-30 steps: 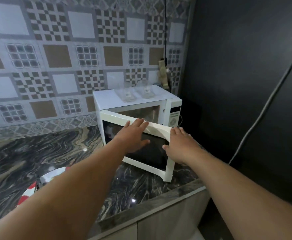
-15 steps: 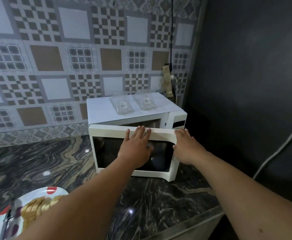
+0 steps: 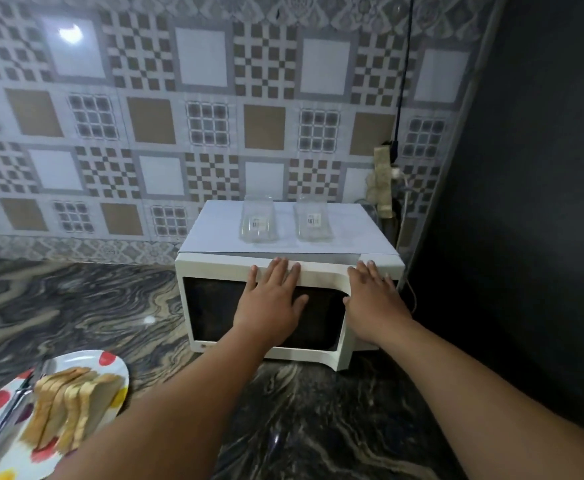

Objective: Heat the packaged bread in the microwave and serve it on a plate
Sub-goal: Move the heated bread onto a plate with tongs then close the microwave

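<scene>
A white microwave (image 3: 211, 268) stands on the marble counter against the tiled wall, its dark-windowed door nearly flush with the body. My left hand (image 3: 271, 303) lies flat on the middle of the door, fingers straight and reaching its top edge. My right hand (image 3: 373, 303) presses flat on the door's right edge. At the lower left, a white plate with coloured dots (image 3: 110, 365) carries several slices of bread (image 3: 72, 407) leaning in a row. My left forearm partly covers the plate's right side.
Two clear plastic containers (image 3: 257, 220) (image 3: 313, 218) lie on top of the microwave. A metal utensil (image 3: 3, 420) rests on the plate. A power strip (image 3: 384, 178) with cables hangs right of the microwave, beside a dark wall (image 3: 525, 168). The marble counter (image 3: 76, 306) extends left.
The microwave door has swung from wide open to almost shut under both hands. The view has shifted so that the plate of bread shows more fully.
</scene>
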